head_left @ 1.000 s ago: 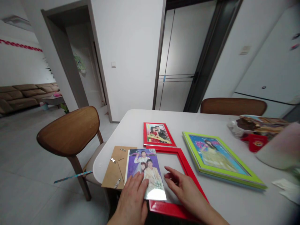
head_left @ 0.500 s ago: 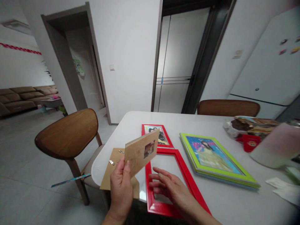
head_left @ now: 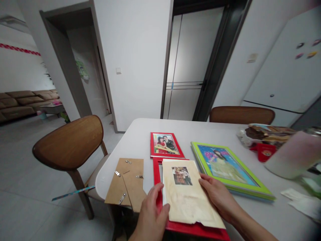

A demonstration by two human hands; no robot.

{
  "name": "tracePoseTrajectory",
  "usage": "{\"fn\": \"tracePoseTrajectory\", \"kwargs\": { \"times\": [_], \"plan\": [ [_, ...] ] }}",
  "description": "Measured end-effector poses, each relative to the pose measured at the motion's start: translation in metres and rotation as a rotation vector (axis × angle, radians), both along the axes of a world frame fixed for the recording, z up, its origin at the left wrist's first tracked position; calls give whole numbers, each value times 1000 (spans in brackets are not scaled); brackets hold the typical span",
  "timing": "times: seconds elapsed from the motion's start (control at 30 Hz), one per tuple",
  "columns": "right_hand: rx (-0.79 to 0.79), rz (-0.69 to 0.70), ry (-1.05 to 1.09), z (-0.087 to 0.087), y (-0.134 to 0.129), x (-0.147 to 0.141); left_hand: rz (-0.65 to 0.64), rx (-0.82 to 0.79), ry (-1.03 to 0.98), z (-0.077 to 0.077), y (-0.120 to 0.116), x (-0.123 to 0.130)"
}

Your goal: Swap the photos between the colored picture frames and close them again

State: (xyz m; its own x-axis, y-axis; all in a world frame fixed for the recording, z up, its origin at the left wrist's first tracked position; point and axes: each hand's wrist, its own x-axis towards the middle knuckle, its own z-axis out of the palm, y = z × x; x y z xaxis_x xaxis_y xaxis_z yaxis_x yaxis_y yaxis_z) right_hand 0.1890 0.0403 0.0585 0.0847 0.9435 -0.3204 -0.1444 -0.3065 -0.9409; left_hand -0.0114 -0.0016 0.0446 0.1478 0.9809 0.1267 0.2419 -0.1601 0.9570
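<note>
A cream paper stack (head_left: 185, 197) with a small printed picture near its top lies over the red picture frame (head_left: 156, 170), covering most of its opening. Along the stack's left edge, my left hand (head_left: 152, 214) has its thumb and fingers against the paper. My right hand (head_left: 220, 195) grips the right edge, fingertips on top. To the left rests a brown backing board (head_left: 134, 184) with metal clips. Behind the frame is a smaller red-framed photo (head_left: 166, 145) of two people.
A green-framed picture (head_left: 225, 167) lies to the right. Beyond it are a plastic bag of packets (head_left: 265, 135), a red packet (head_left: 266, 153), a pale cylindrical container (head_left: 292, 157) and a white tissue (head_left: 301, 202). Wooden chairs stand at the left (head_left: 72, 144) and at the far side.
The paper stack has come down from a raised, tilted position onto the red frame. My right hand has moved right to its edge, and my left hand has shifted right with it.
</note>
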Motion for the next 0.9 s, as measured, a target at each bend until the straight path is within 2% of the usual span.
{"fn": "tracePoseTrajectory", "kwargs": {
  "times": [0.07,0.17,0.33,0.5,0.6,0.7,0.8,0.9],
  "plan": [
    [-11,9,-44,-3,5,-1,-52,48,176,-2,-2,0],
    [-23,21,-86,-5,11,-2,-117,115,321,-8,-3,-1],
    [-1,80,-92,-7,12,-2,-185,183,433,-15,1,-3],
    [22,77,-148,-13,15,-1,-239,186,509,-11,1,-2],
    [63,58,-241,-16,20,1,-226,170,570,-7,0,0],
    [158,73,-507,-15,24,3,-178,179,620,-5,1,4],
    [250,147,-920,-11,25,4,-131,214,648,-2,5,8],
    [244,203,-1266,-8,24,1,-108,241,665,-1,8,13]
  ]
}}
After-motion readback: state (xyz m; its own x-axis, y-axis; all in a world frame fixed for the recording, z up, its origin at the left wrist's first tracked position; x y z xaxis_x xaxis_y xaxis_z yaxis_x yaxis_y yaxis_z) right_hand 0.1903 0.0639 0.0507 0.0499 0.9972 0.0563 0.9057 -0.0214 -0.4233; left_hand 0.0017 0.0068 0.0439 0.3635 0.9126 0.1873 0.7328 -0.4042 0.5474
